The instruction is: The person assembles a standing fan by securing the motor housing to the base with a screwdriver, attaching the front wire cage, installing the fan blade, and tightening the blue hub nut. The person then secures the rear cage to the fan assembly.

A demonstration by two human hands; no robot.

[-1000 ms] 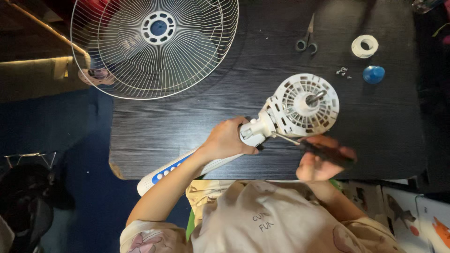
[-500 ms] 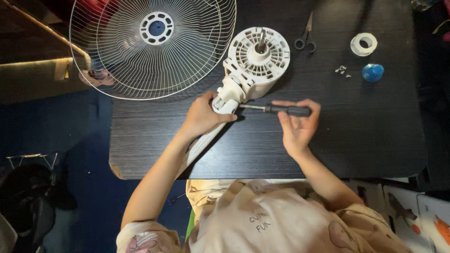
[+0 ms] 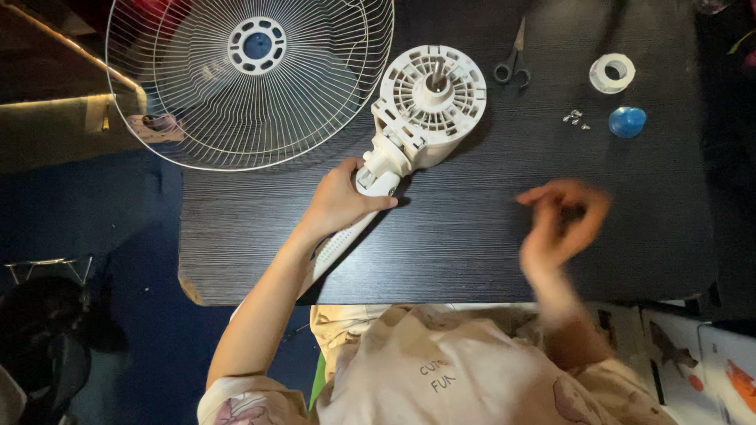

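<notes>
Since half a second ago the right hand (image 3: 561,224) has pulled away from the fan's neck and swung out to the right, over bare counter (image 3: 472,252). It's one big motion blur now, so the screwdriver it had a moment back can't really be made out; there's maybe a dark smear near the fingers, but whether that grip is shut on anything, can't tell. So the driving at the neck joint looks paused, by the look of it.

Going left to right: the wire fan guard (image 3: 250,79) lies flat at the counter's top-left corner, partly hanging off the edge and cut off at the top of the frame. Next, the left hand (image 3: 340,201) is clamped around the neck of the white fan motor housing (image 3: 429,98), which rests on the counter with its shaft pointing up, just beside the guard. The fan's stem runs down under the left forearm and is mostly hidden. Further right sit scissors (image 3: 510,59), a roll of white tape (image 3: 613,73), a few small screws (image 3: 576,118) and a blue cap (image 3: 628,122).
</notes>
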